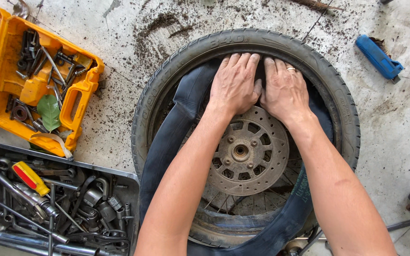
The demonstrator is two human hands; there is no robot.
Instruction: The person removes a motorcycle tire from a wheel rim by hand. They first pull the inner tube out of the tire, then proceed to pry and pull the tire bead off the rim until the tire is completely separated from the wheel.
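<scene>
The motorcycle wheel [243,42] lies flat on the concrete floor [395,123], tyre on the rim, and I judge the step in hand to be working the black inner tube [176,118] in under the tyre's far bead. The tube loops loose over the spokes on the near and left sides, so most of it is not yet seated. To do this well I would keep both palms flat and push in short bites along the bead, moving outward evenly from the middle, watching that the rubber lies untwisted and is not nipped between tyre and rim.

My left hand [234,84] and right hand [284,87] sit side by side, just touching, fingers straight and pressed together, each grip flat on the tube and pinching nothing. The brake disc [250,151] lies just below my wrists.

My fingertips hide the bead where the tube enters. I cannot find the valve stem. The wheel's near edge is cut off by the frame and my forearms. The grey tray of wrenches [48,208] and the yellow tool case [34,80] run off the left edge, and the blue tool [378,57] is hard to identify.
</scene>
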